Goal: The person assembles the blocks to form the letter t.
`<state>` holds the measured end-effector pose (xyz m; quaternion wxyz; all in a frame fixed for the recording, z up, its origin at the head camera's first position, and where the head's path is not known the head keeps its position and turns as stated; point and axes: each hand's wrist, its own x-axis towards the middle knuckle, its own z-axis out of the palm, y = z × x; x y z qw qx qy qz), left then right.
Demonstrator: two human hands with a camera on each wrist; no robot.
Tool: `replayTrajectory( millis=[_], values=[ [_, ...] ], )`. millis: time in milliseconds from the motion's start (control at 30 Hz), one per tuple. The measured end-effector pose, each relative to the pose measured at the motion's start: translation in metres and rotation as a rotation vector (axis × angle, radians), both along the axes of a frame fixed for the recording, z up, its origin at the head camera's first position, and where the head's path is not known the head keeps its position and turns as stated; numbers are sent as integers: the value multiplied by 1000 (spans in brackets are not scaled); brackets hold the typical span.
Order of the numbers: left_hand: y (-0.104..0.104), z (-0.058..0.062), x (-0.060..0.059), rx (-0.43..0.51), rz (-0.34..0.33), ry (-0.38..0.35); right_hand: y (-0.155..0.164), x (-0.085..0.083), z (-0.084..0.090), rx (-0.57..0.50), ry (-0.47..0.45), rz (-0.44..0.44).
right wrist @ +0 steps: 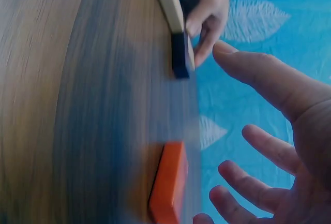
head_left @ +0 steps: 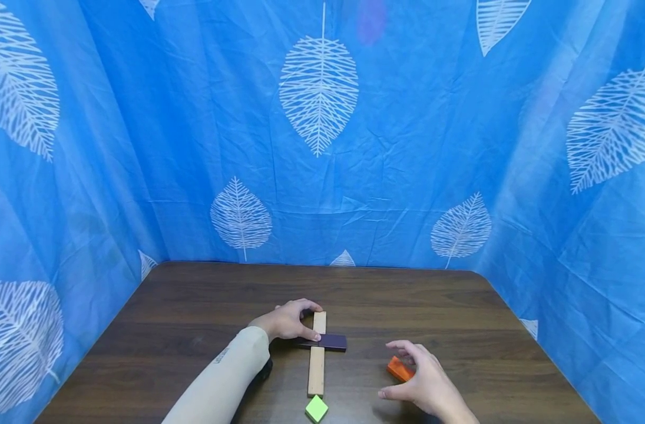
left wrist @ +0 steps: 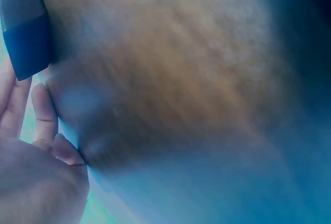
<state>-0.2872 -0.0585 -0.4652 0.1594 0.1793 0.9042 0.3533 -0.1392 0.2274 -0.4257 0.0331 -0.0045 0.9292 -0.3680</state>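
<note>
My left hand [head_left: 289, 320] arches over the far light wooden block [head_left: 320, 322], its forefinger at the block's far end and its thumb on the dark purple block [head_left: 333, 342] crossing there. A second wooden block [head_left: 316, 371] runs from the dark block toward me, ending beside a lime green block [head_left: 316, 408]. In the left wrist view, the left hand's palm [left wrist: 41, 182] shows below the dark block's end [left wrist: 31, 48]. My right hand [head_left: 425, 383] hovers around an orange block [head_left: 400, 369], thumb and fingers spread apart, with a gap to the block in the right wrist view.
The brown wood-grain table [head_left: 205, 288] stretches beneath everything. Blue cloth [head_left: 396, 147] with white leaf prints hangs behind and along both sides. A dark object [head_left: 264, 372] shows beneath the left sleeve.
</note>
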Motion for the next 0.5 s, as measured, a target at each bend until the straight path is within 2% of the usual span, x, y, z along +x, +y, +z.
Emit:
replayTrajectory(
  millis=[233,500],
  values=[
    [-1,-1,1,-1,10,-6,20,-2,-9,91,-10,-48],
    [-1,-1,0,6,11,-5,27,-8,-19,103,-72,-108]
  ],
)
